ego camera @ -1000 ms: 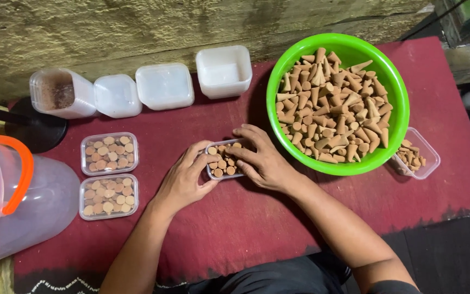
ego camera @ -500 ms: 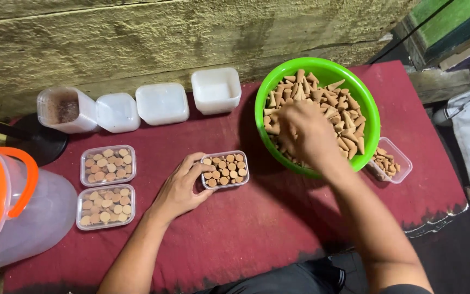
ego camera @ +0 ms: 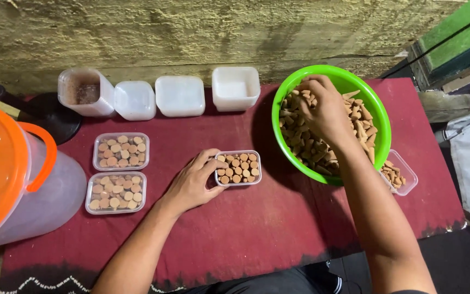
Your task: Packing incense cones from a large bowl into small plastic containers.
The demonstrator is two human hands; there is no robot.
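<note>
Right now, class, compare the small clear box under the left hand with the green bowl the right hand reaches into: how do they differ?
The small clear box is rectangular and see-through; the green bowl is round, opaque and far larger. In the box the brown cones stand upright in neat rows; in the bowl they lie in a loose heap. The left hand touches the box's side, while the right hand is inside the bowl. Both rest on the red cloth and hold the same cones.

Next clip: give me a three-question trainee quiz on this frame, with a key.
1. True or false: the right hand is inside the green bowl of brown cones.
2. What does the left hand touch?
3. How many filled clear boxes lie left of that hand? A) two B) four

Key: 1. True. 2. The small clear box of upright cones on the red cloth. 3. A.
</note>
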